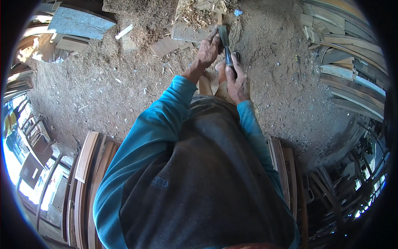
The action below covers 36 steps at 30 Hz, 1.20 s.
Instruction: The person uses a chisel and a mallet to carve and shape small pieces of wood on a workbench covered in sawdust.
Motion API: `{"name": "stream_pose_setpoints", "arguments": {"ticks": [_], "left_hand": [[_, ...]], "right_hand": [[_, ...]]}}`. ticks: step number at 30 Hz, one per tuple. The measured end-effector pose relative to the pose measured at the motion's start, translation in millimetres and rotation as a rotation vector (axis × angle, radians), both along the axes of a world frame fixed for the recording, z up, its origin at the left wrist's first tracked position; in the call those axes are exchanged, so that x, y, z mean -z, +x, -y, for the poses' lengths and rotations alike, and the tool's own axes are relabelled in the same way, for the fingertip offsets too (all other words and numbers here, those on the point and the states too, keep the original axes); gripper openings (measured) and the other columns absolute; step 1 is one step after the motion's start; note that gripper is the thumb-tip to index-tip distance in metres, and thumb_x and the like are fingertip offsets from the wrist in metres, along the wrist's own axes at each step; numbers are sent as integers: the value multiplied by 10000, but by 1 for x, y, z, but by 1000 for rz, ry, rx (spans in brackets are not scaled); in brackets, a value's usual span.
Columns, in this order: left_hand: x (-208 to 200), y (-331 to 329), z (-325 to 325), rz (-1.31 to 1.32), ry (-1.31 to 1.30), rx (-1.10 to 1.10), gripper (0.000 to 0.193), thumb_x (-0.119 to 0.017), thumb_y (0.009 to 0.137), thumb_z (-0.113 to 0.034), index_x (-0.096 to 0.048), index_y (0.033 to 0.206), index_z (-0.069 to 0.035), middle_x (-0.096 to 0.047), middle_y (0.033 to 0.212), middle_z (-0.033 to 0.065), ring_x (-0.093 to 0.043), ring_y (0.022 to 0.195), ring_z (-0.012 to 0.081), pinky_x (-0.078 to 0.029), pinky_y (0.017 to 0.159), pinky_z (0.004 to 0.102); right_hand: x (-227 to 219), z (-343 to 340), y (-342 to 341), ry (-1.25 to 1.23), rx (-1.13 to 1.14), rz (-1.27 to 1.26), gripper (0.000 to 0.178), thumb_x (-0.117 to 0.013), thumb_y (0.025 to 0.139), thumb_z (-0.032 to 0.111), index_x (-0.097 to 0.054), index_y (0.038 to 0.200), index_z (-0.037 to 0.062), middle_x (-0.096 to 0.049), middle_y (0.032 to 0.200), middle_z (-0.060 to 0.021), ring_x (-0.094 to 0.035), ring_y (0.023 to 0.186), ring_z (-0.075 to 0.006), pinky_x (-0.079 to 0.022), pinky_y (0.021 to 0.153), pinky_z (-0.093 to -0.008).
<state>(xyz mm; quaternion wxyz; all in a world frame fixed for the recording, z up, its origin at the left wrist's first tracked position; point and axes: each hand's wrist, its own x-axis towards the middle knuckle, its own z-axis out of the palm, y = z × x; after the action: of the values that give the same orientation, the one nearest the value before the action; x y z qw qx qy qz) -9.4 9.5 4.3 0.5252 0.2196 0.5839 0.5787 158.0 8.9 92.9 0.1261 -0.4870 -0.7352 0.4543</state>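
My right hand (pixel 237 85) is wrapped round the dark handle of a wide-bladed chisel (pixel 224 36), index finger stretched along it. The blade points away from me, up the picture. Close against the blade's left side is my left hand (pixel 208 52), its fingers bent and closed there; their undersides are hidden. Just past the blade's tip a narrow pale wood strip (pixel 219 18) shows. Most of what lies beneath the hands is covered by them.
Curled wood shavings (pixel 195 15) and a flat board (pixel 165 46) lie beyond my hands on the dusty ground. Stacked planks (pixel 352 74) line the right; a weathered grey board (pixel 81 21) rests far left. More upright boards (pixel 86 159) stand beside me.
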Motion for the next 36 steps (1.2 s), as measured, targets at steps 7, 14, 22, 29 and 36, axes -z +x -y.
{"name": "stream_pose_setpoints", "arguments": {"ticks": [7, 14, 22, 29, 36], "left_hand": [[9, 3, 2, 30, 68, -61, 547, -484, 1111, -322, -379, 1586, -73, -587, 768, -6, -500, 642, 80, -443, 567, 262], [25, 2, -2, -125, 135, 3, 508, -417, 1113, -249, -363, 1594, -94, -662, 951, 22, -513, 724, 62, -443, 617, 221], [6, 11, -7, 438, 141, -94, 408, -354, 1114, -291, -502, 1405, -48, -694, 1097, 80, -605, 954, 131, -497, 861, 300], [-37, 42, 27, -91, 234, 149, 330, -340, 1113, -239, -514, 1303, -33, -619, 1351, 144, -607, 1192, 242, -482, 1025, 405], [-45, 30, 34, 686, 147, -45, 284, -521, 1077, -217, -602, 1286, -42, -622, 1358, 138, -605, 1218, 248, -483, 1047, 449]], "right_hand": [[26, -13, -8, -114, 48, -6, 523, -554, 1023, 309, -491, 1512, 133, -654, 1298, -260, -655, 1175, -428, -534, 961, -460], [11, -40, -32, -92, 147, 29, 508, -565, 1011, 351, -556, 1455, 105, -658, 1277, -270, -656, 1162, -433, -520, 993, -444], [0, -16, 10, -518, 437, -397, 354, -785, 918, 302, -665, 1033, -11, -686, 872, -80, -662, 661, -124, -535, 640, -286], [-4, -27, -3, -445, 509, -550, 340, -807, 897, 205, -648, 1087, -27, -700, 914, -67, -684, 721, -139, -551, 649, -280], [-3, -42, 10, -627, 424, -488, 283, -772, 895, 105, -624, 1102, -18, -719, 892, -85, -677, 700, -121, -534, 595, -268]]}}
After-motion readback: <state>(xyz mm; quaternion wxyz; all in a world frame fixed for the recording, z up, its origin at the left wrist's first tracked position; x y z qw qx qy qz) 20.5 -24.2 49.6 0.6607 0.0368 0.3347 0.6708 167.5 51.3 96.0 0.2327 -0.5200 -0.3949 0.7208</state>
